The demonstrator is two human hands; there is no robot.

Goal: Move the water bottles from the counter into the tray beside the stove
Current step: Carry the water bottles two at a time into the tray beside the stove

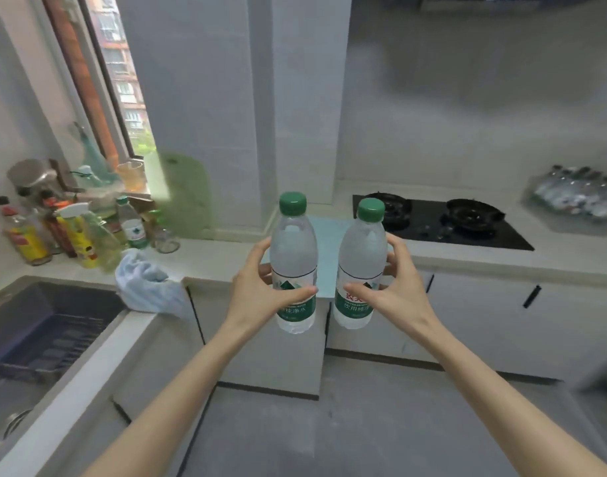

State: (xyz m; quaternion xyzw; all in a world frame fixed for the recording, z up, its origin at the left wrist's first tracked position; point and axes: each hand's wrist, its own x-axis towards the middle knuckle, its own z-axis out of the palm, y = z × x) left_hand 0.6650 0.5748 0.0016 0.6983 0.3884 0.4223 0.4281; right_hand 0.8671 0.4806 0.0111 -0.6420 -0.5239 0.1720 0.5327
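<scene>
Both hands are raised in front of the person, each clamped on a clear water bottle with a green cap and green label: the left hand [260, 290] wraps the left bottle [293, 263] at label height, thumb across the front, and the right hand [395, 290] grips the right bottle [359, 266] the same way. The two bottles are upright, just beside each other without touching, held in the air above the cabinet fronts rather than resting on the desk [219, 256]. Beyond and between the hands lies a pale blue tray [328, 242] on the desk, with the black stove [443, 223] just past the right hand. Off beyond the left hand sit a crumpled white cloth [147, 284], a cluster of condiment bottles [64, 232] and the sink [37, 332]
</scene>
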